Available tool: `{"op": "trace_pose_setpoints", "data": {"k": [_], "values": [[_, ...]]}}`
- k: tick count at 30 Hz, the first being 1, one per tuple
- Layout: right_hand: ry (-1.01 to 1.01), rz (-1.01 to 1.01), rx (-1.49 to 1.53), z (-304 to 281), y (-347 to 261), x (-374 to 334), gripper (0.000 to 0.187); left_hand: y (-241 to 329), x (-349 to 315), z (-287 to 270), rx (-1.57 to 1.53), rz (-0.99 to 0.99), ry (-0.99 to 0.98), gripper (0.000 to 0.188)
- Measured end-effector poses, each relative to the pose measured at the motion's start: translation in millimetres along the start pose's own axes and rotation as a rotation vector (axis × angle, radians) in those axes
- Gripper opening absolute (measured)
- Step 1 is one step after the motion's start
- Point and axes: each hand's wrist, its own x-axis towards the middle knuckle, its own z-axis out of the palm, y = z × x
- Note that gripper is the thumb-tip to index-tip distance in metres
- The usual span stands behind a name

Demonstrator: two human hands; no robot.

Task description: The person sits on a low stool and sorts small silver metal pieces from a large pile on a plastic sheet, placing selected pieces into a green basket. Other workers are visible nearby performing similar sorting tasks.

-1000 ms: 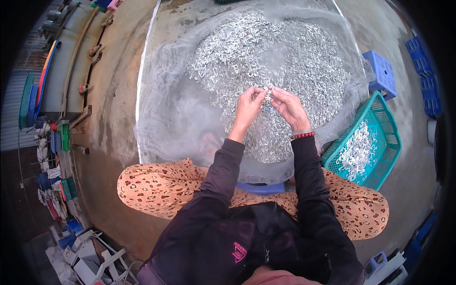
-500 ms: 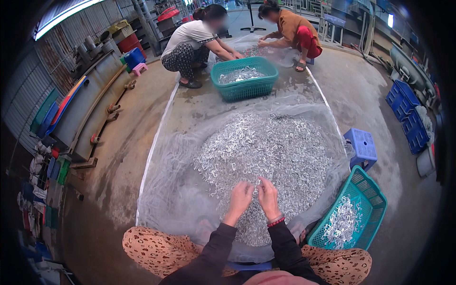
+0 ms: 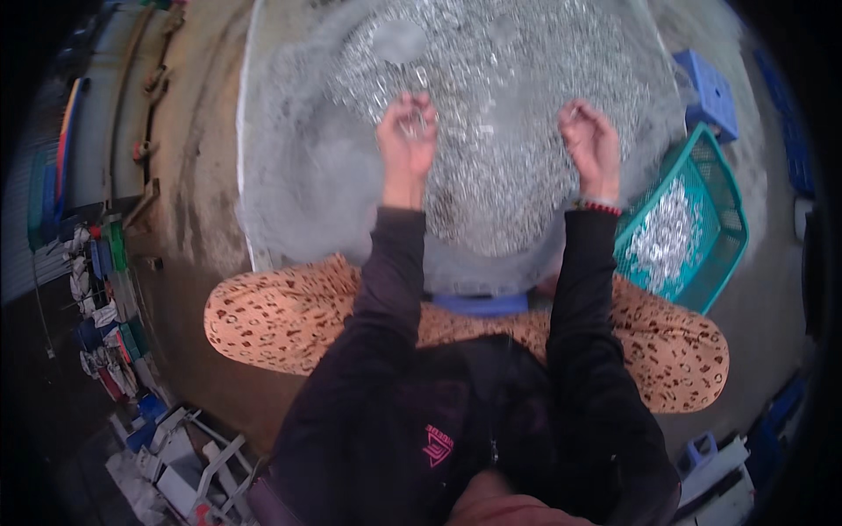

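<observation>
Reaching forward over a broad pile of small silvery pieces (image 3: 491,188), spread on a thin, see-through net (image 3: 303,193) across the concrete floor (image 3: 206,175). Holding the left hand (image 3: 408,131) above the left part of the pile, with thumb and fingers curled toward each other. Too blurred to tell whether gripping a piece there, despite a pale glint between thumb and fingers and another just beyond the fingertips. Holding the right hand (image 3: 590,145) well apart from the left, above the right part of the pile, with fingers bent inward. Impossible to tell whether pinching anything with it or not.

Wearing a red bead bracelet (image 3: 598,207) on the right wrist, dark sleeves (image 3: 395,263) on both arms and orange spotted trousers (image 3: 281,316) over widely spread knees. Near the right knee, a green basket (image 3: 739,203) with more silvery pieces (image 3: 665,241) heaped inside. Just beyond the basket, a blue stool (image 3: 709,96). Between the thighs, beside the near edge of the net, something blue (image 3: 482,304), partly hidden.
</observation>
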Motion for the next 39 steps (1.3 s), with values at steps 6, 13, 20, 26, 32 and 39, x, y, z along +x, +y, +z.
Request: {"op": "trace_pose_setpoints", "data": {"k": [6,13,20,26,32,39], "values": [[0.073,-0.085,0.079,-3,-21,-22,0.03,-34,40,-25,0.987,-0.179,-0.037,0.014],[0.582,0.046,-0.9,-52,6,-13,0.011,-71,49,-66,2.289,0.077,-0.302,0.021],[0.672,0.092,-1.999,-114,72,-8,0.03,-48,61,-62,2.013,0.167,-0.158,0.025],[0.587,0.006,-1.76,-120,77,6,0.044,-66,77,-72,2.116,0.264,-0.307,0.032],[0.658,0.027,-1.001,-70,65,6,0.031,-110,87,-62,2.279,0.097,-0.283,0.026],[0.159,-0.186,-0.122,-15,38,-11,0.018,-65,60,-48,1.574,-0.133,-0.275,0.029]]}}
